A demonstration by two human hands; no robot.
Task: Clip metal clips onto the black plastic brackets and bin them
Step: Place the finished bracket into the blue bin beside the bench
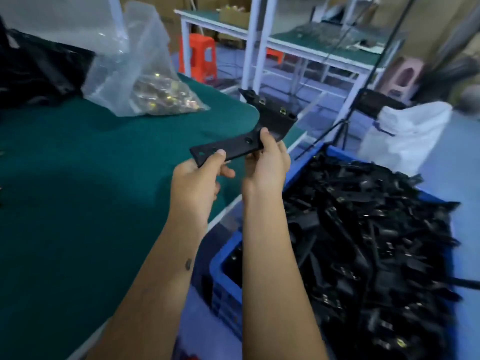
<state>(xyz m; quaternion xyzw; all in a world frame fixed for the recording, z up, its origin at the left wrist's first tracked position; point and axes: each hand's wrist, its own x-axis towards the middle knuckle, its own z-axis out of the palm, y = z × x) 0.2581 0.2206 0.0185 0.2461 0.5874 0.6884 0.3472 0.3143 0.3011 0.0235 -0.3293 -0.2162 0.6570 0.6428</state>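
a black bracket is being pinched at its near, flat end by the thumb and curled fingers of the left hand; its middle bend is being gripped by the right hand, whose thumb is being pressed on the upper face while the other fingers are being wrapped underneath; the bracket is being held in the air above the edge of the green table, its far end being tilted upward; two small metal clips are being carried on that far end; a blue bin, heaped with black brackets, is being kept just beside the table, below and right of the hands; a clear bag of clips is being kept on the table well beyond the hands.
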